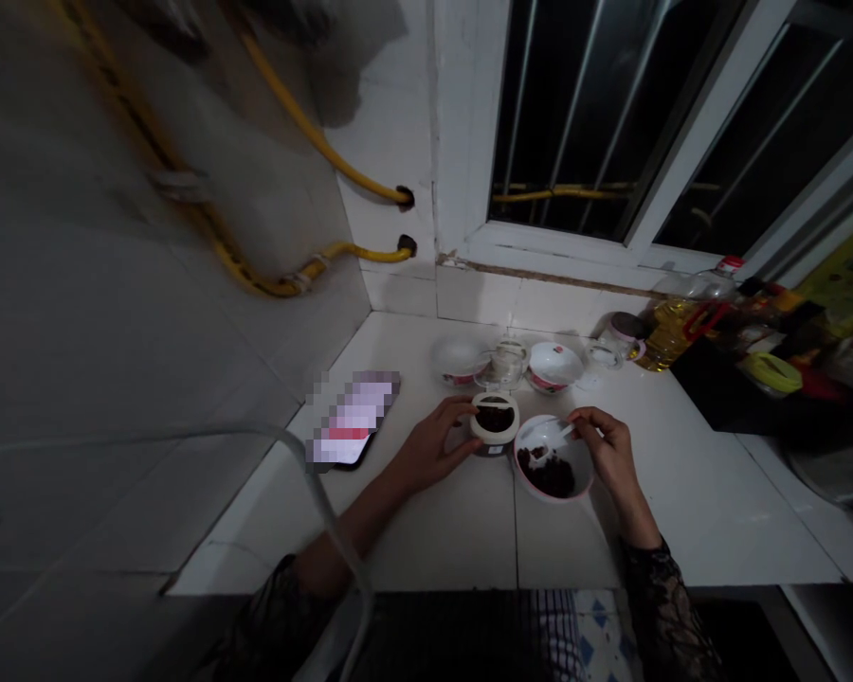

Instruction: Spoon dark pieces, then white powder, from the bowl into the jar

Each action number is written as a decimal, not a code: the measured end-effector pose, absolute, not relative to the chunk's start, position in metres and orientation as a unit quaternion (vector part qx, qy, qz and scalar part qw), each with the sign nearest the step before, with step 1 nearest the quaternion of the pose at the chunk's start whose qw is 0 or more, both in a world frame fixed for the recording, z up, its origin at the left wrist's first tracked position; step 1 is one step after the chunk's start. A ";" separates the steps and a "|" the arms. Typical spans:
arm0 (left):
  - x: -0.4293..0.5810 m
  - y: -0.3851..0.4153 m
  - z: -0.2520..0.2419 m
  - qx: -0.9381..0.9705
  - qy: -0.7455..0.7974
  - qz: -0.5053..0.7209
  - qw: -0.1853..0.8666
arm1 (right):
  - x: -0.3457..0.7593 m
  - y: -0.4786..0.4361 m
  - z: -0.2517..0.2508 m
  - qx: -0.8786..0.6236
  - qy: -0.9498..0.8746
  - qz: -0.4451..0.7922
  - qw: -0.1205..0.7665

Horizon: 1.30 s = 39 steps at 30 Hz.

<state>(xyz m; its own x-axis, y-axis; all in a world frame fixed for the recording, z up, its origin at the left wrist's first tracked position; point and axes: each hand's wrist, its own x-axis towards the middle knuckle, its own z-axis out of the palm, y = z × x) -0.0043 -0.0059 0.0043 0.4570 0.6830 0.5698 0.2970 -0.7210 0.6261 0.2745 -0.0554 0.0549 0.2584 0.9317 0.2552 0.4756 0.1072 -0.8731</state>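
from the head camera, a person in dark, patterned sleeves works with both hands at a white tiled table (433,540) beneath a barred window (575,123). the left hand (433,450) grips a small jar (494,438), its thumb and forefinger parted around the left side of the pale rim and pressed against it; dark contents show inside the jar. the right hand (607,445) has its fingers pinched together on the handle of a white spoon (566,431), whose head lies inside a white bowl (581,466) with a pink rim. a dark, crumbly food (558,478) sits in the bottom of that bowl, which stands just to the right of the jar.

behind them stand a translucent container (508,362) and a second white bowl (554,360) with a red motif, with another bowl (457,358), blurred, at the left of the row. farther right, a red-capped bottle of yellow oil (664,339) stands near the wall. a phone (355,421), its lit screen partly pixelated, lies on the table to the left, well apart from the jar. yellow pipes (327,142) run along the corner wall above.
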 end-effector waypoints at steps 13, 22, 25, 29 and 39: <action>-0.002 -0.003 0.001 0.820 0.287 0.437 0.232 | 0.279 -0.047 0.052 -0.600 -0.469 0.332 0.556; -0.002 -0.002 -0.001 0.817 0.292 0.440 0.233 | 0.255 -0.040 0.079 -0.554 -0.560 0.201 0.582; -0.002 -0.002 -0.001 0.817 0.290 0.441 0.234 | 0.237 -0.040 0.088 -0.509 -0.653 0.076 0.556; -0.002 -0.003 0.001 0.818 0.288 0.438 0.237 | 0.223 -0.040 0.088 -0.372 -0.802 -0.098 0.457; -0.003 -0.003 0.002 0.817 0.286 0.441 0.237 | 0.282 -0.031 0.080 -0.475 -0.772 -0.045 0.420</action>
